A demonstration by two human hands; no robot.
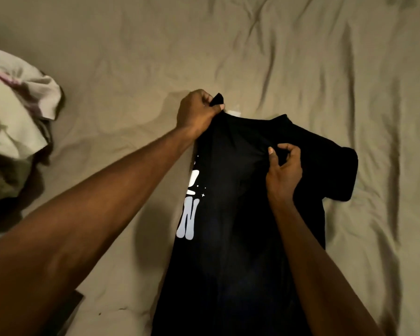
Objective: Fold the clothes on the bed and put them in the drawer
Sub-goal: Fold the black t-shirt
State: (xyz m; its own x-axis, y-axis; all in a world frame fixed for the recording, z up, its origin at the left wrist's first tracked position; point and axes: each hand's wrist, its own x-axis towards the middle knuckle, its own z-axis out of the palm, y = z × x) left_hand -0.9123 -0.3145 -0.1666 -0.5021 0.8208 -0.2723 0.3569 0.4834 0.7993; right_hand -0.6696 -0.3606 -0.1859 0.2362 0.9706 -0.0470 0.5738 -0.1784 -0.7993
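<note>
Two hands work a black T-shirt (pixel 240 214) spread on the bed (pixel 301 57) at centre frame. Left hand (pixel 197 115) grips its top edge in curled fingers; right hand (pixel 283 170) pinches the cloth at mid-chest between thumb and forefinger. Crumpled pale clothes (pixel 12 112) sit at left edge.

- The T-shirt (pixel 240 214) lies on the bed (pixel 301 57), running from the middle down to 6 o'clock — one sleeve sticks out toward 3 o'clock.
- The left hand (pixel 197 112) sits at the shirt's upper corner, toward 11 o'clock.
- The right hand (pixel 283 170) rests on the shirt near the middle.
- A clothes heap (pixel 15 112) lies on the bed at 9 o'clock, well apart from the shirt.
</note>
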